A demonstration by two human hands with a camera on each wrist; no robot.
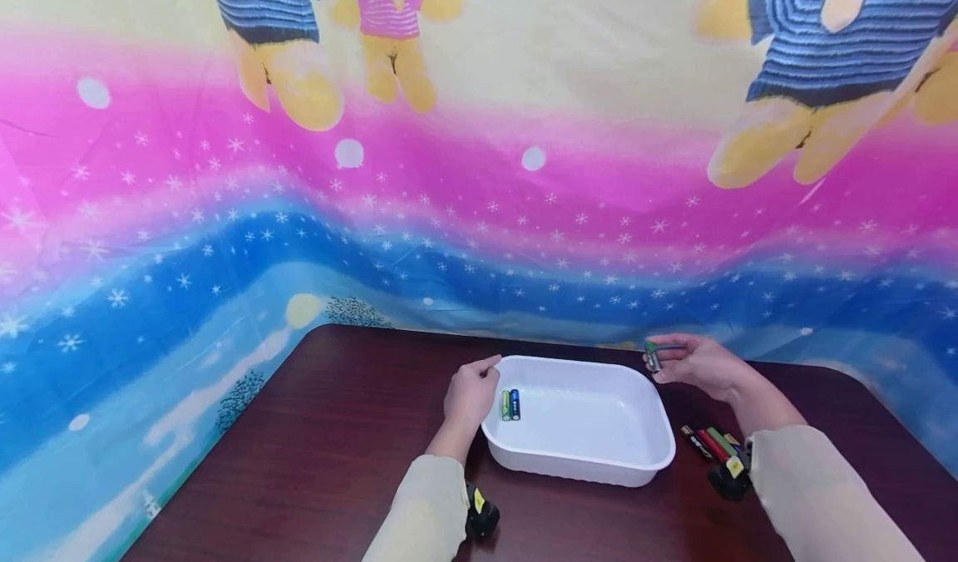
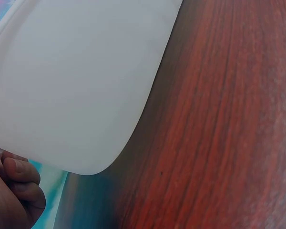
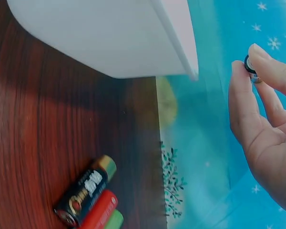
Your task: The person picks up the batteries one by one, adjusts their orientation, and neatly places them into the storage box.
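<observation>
A white plastic tub (image 1: 580, 462) stands on the table, its left end held by my left hand (image 1: 467, 396) with the fingers curled at the rim. Inside, near that end, a green battery (image 1: 506, 406) and a dark blue battery (image 1: 516, 404) lie side by side. Beyond the tub's right far corner, my right hand (image 1: 703, 365) pinches a small battery (image 3: 250, 66) between thumb and fingertips, raised above the table. A second metallic end shows just under it in the right wrist view. The left wrist view shows the tub's outer wall (image 2: 81, 90) and part of my left hand (image 2: 24, 183).
Right of the tub, under my right forearm, lie a black-and-gold battery (image 3: 86, 191), a red battery (image 3: 102, 210) and a green battery (image 3: 114, 221), with more partly hidden. A printed cloth (image 1: 449, 171) hangs behind the dark wooden table (image 1: 299, 462).
</observation>
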